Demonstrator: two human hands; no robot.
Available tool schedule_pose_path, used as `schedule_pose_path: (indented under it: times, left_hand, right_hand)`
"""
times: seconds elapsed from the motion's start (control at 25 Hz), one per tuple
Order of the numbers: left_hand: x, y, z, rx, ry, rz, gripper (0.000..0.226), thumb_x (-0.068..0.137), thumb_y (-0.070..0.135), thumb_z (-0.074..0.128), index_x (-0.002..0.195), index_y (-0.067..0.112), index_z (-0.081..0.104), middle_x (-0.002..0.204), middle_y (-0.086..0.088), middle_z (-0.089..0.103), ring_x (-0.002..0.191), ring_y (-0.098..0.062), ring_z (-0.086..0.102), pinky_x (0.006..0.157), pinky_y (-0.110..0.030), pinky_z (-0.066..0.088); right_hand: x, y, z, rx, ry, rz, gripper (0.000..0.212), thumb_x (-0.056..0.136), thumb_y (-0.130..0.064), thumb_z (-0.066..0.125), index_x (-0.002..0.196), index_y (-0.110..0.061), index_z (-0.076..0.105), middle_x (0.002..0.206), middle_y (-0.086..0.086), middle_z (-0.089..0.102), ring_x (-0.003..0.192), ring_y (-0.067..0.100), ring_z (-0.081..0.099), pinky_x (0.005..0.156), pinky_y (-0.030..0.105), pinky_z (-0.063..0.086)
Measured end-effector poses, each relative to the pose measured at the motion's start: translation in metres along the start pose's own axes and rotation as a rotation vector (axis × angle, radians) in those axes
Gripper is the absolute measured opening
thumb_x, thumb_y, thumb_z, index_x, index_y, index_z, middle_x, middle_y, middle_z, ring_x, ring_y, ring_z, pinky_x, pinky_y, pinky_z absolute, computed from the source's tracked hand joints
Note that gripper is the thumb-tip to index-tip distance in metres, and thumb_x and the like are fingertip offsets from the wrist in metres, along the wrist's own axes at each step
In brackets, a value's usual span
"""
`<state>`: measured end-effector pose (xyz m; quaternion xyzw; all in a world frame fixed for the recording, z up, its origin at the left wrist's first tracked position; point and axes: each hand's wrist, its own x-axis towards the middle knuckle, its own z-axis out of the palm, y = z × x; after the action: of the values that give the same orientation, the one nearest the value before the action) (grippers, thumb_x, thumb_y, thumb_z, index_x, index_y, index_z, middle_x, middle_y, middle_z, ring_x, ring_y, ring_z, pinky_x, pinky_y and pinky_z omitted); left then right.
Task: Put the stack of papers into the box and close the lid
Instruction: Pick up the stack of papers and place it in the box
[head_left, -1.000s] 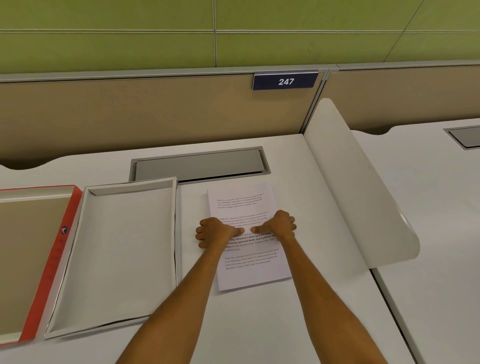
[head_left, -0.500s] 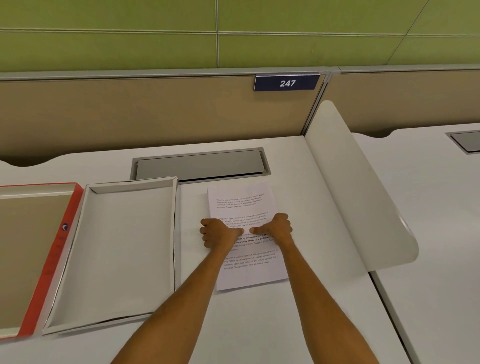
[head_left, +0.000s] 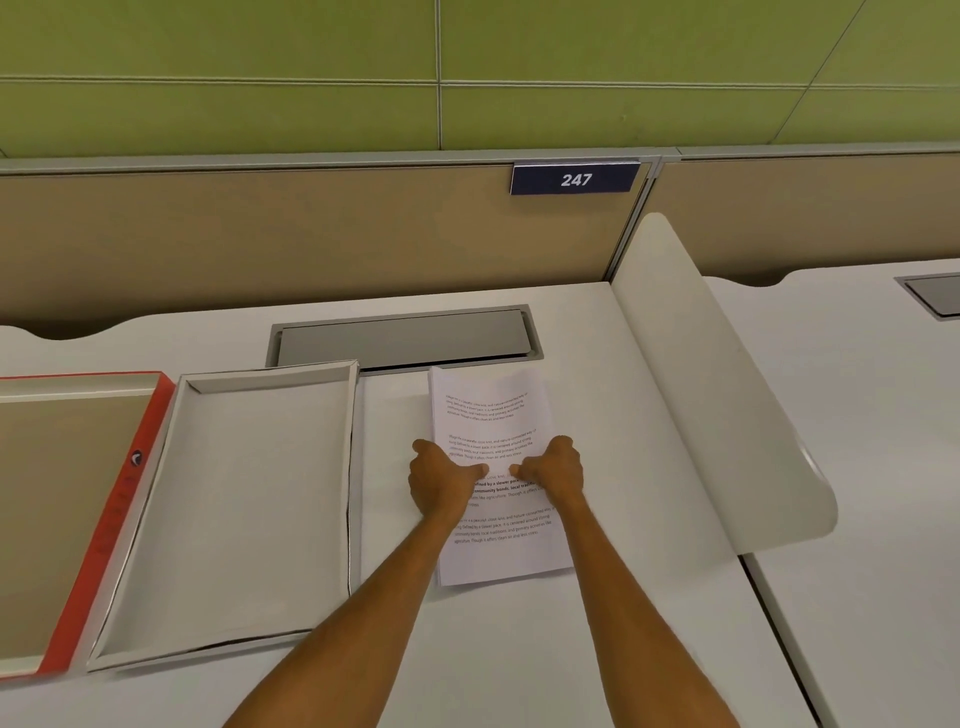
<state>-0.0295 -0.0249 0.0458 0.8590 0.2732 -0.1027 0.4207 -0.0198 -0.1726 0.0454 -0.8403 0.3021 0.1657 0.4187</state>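
Observation:
A stack of printed papers (head_left: 491, 410) lies on the white desk, right of centre. My left hand (head_left: 441, 483) grips its left edge and my right hand (head_left: 556, 470) grips its right edge, both thumbs pressed on the top sheet. The far end of the stack bows up slightly. To the left stands an open white box (head_left: 270, 375) with nothing in it. Its red lid (head_left: 122, 512) lies upside down at the far left, with the brown inside facing up and partly cut off by the frame.
A grey cable hatch (head_left: 405, 340) is set into the desk behind the papers. A curved white divider (head_left: 717, 395) rises on the right, with another desk beyond it. A tan partition with a plate reading 247 (head_left: 575, 179) closes the back.
Both hands have tightened on the sides of the stack. The stack now looks narrower and bowed, and its far end has lifted a little off the desk.

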Motion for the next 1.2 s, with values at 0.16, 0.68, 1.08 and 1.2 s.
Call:
schedule_pose_path:
  times: [0.16, 0.68, 1.08, 1.2]
  left_hand:
    - [-0.005, 0.007, -0.019, -0.181, 0.005, 0.029, 0.061, 0.059, 0.027, 0.092, 0.100, 0.008, 0.051, 0.106, -0.010, 0.069, 0.081, -0.023, 0.066, 0.058, -0.031, 0.057]
    - [-0.047, 0.041, -0.050, -0.733, 0.160, 0.405, 0.064, 0.059, 0.010, 0.092, 0.091, 0.041, 0.045, 0.090, 0.015, 0.061, 0.084, -0.002, 0.065, 0.063, -0.011, 0.055]
    - [-0.037, 0.025, -0.040, -0.677, 0.092, 0.419, 0.065, 0.064, 0.013, 0.089, 0.096, 0.046, 0.044, 0.095, 0.018, 0.058, 0.087, -0.005, 0.061, 0.064, -0.005, 0.052]
    - [-0.029, 0.016, -0.043, -0.635, 0.023, 0.405, 0.068, 0.062, 0.016, 0.090, 0.101, 0.048, 0.044, 0.099, 0.018, 0.058, 0.090, -0.005, 0.060, 0.068, -0.005, 0.051]
  right_hand:
    - [-0.017, -0.011, -0.017, 0.170, 0.032, -0.068, 0.050, 0.073, -0.007, 0.080, 0.106, -0.002, 0.043, 0.106, 0.010, 0.062, 0.089, 0.027, 0.065, 0.078, 0.039, 0.059]
    - [-0.049, -0.018, -0.043, 0.770, 0.153, -0.504, 0.056, 0.080, 0.005, 0.073, 0.105, -0.034, 0.042, 0.110, -0.007, 0.058, 0.103, 0.003, 0.061, 0.079, 0.021, 0.058]
    - [-0.035, 0.004, -0.033, 0.711, 0.149, -0.495, 0.062, 0.075, -0.009, 0.081, 0.119, -0.029, 0.043, 0.116, -0.002, 0.059, 0.113, 0.018, 0.059, 0.086, 0.030, 0.058]
    - [-0.036, 0.006, -0.039, 0.637, 0.133, -0.525, 0.074, 0.066, -0.022, 0.086, 0.122, -0.040, 0.042, 0.117, -0.008, 0.058, 0.109, 0.012, 0.060, 0.082, 0.020, 0.058]
